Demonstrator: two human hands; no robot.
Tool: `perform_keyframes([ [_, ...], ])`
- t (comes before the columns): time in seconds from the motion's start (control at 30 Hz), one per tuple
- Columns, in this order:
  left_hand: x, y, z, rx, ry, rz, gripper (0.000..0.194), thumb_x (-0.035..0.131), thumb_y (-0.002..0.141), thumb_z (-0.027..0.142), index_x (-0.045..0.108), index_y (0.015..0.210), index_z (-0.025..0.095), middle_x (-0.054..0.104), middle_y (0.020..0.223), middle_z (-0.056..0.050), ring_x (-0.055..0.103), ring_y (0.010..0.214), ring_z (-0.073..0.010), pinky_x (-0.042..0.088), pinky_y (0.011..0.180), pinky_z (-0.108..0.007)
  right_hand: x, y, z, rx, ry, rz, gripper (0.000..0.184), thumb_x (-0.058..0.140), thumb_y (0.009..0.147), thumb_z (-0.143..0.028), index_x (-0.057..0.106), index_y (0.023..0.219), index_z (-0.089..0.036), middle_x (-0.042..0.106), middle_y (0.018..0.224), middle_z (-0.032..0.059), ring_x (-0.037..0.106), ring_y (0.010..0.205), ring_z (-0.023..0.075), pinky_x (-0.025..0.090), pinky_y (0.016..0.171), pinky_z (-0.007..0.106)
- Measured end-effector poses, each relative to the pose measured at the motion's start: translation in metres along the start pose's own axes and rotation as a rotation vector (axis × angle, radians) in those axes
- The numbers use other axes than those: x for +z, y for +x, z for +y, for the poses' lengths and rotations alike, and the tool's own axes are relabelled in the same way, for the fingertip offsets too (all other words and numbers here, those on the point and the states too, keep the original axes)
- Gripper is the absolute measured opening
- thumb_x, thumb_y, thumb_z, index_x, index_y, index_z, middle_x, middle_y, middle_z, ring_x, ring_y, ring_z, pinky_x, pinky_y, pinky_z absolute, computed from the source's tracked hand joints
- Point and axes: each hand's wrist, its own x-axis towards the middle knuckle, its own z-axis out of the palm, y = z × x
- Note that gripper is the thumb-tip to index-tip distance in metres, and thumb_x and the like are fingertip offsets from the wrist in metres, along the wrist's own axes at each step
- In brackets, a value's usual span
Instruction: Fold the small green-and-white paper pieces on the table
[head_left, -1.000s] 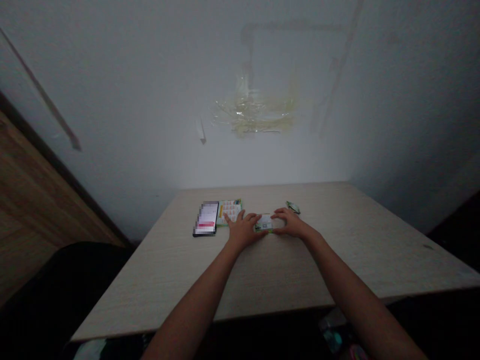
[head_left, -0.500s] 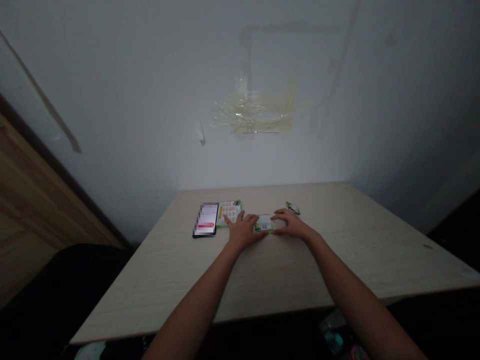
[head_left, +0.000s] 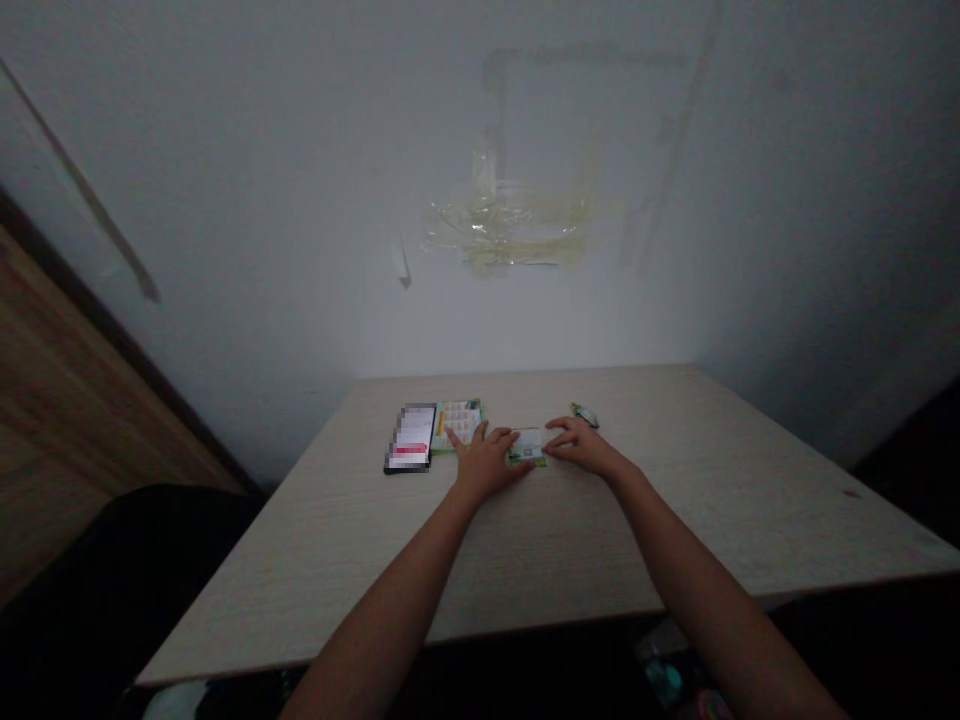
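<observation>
A small flat packet [head_left: 529, 446], white and green with a dark square print, lies on the table between my hands. My left hand [head_left: 487, 464] rests with fingers spread, its thumb and fingertips on the packet's left side. At the packet's right edge is my right hand [head_left: 579, 446], fingers apart and the tips at or just beside the edge. A printed leaflet or booklet [head_left: 457, 415] with a green border lies beyond my left hand, partly hidden by its fingers. Behind my right hand is a small crumpled green and white wrapper [head_left: 585, 414].
A phone [head_left: 411, 440] with a lit, blurred screen lies left of the leaflet. The pale wooden table [head_left: 555, 550] meets a wall [head_left: 300, 200] with peeling clear tape [head_left: 510, 230]. A dark chair-like shape [head_left: 135, 560] stands at the left.
My right thumb has moved up from the packet's lower right corner along its right edge. My left hand stays nearly in place on the packet.
</observation>
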Motion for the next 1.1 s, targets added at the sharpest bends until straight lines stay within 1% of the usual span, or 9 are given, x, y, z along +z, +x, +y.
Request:
perform_keyframes([
  [0.2,-0.001,0.0,0.0,-0.001,0.002,-0.005,0.066,0.042,0.082,0.078,0.049,0.138,0.044,0.051,0.148,0.0,0.026,0.143,-0.0402,-0.01,0.103,-0.081,0.007,0.003,0.007,0.024,-0.054,0.051,0.021,0.069,0.084,-0.04,0.079,0.09,-0.022,0.059,0.133,0.0107,0.05,0.125,0.0265,0.033,0.113,0.047],
  [0.4,-0.002,0.0,-0.001,0.011,0.016,-0.011,0.067,0.039,0.082,0.079,0.048,0.139,0.045,0.05,0.148,0.0,0.026,0.143,-0.0407,-0.006,0.104,-0.082,0.011,0.006,0.007,0.044,-0.099,0.087,0.022,0.066,0.087,-0.038,0.078,0.094,-0.021,0.059,0.131,0.0132,0.051,0.123,0.027,0.035,0.111,0.047],
  [0.53,-0.001,0.0,-0.001,0.012,0.026,-0.004,0.066,0.04,0.082,0.078,0.048,0.139,0.045,0.05,0.149,0.0,0.026,0.143,-0.0405,-0.006,0.104,-0.082,0.013,0.009,0.004,0.064,-0.151,0.109,0.021,0.066,0.088,-0.036,0.077,0.096,-0.021,0.06,0.129,0.0127,0.052,0.122,0.0263,0.035,0.111,0.045],
  [0.77,-0.001,0.0,-0.001,0.006,0.005,-0.003,0.067,0.042,0.081,0.078,0.049,0.139,0.044,0.051,0.148,0.0,0.026,0.143,-0.0416,-0.009,0.103,-0.082,0.015,0.014,0.002,0.046,-0.232,0.118,0.024,0.061,0.09,-0.037,0.077,0.103,-0.023,0.062,0.122,0.0118,0.054,0.117,0.0267,0.039,0.107,0.048],
  [0.93,-0.002,0.0,0.0,0.006,0.004,-0.01,0.068,0.041,0.081,0.079,0.049,0.139,0.044,0.05,0.148,0.0,0.026,0.143,-0.0406,-0.009,0.102,-0.083,0.016,0.017,0.0,0.04,-0.32,0.119,0.026,0.059,0.091,-0.035,0.076,0.109,-0.026,0.061,0.119,0.0109,0.054,0.112,0.0258,0.039,0.106,0.048],
  [1.1,-0.004,-0.001,0.001,-0.01,0.006,-0.029,0.068,0.042,0.081,0.079,0.049,0.139,0.044,0.05,0.149,0.0,0.024,0.144,-0.0408,-0.008,0.104,-0.081,0.017,0.019,-0.002,0.043,-0.341,0.109,0.028,0.058,0.091,-0.036,0.074,0.113,-0.029,0.06,0.118,0.0103,0.054,0.111,0.0254,0.039,0.104,0.047],
])
